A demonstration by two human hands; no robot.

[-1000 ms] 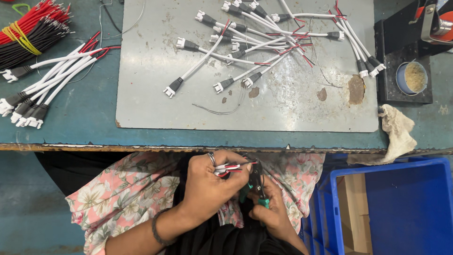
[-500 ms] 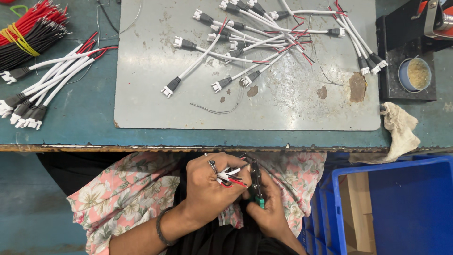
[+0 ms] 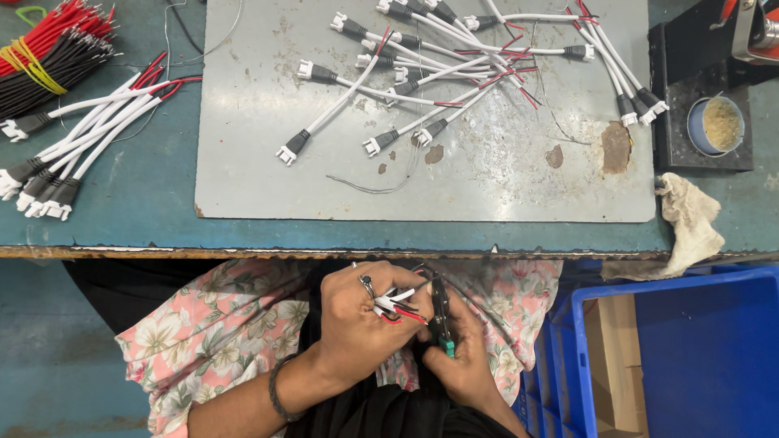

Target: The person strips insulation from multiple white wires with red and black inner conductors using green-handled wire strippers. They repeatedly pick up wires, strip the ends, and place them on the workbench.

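Below the table edge, over my lap, my left hand (image 3: 361, 320) grips a short white cable (image 3: 395, 303) with red and black wire ends sticking out to the right. My right hand (image 3: 458, 357) holds a small black hand tool with green handle tips (image 3: 441, 312), its jaws close to the wire ends. The two hands touch each other. A ring sits on a left finger and a dark band on the left wrist.
A grey metal plate (image 3: 243, 162) on the teal table (image 3: 122, 211) carries several white cables with black connectors (image 3: 422, 81). More cables (image 3: 73, 146) and a red-black wire bundle (image 3: 49, 49) lie left. A rag (image 3: 690, 223), a small pot (image 3: 718, 123) and a blue bin (image 3: 698, 357) are right.
The hands have stayed over my lap. The wire ends in my left hand have turned slightly, and the tool has come closer to them.
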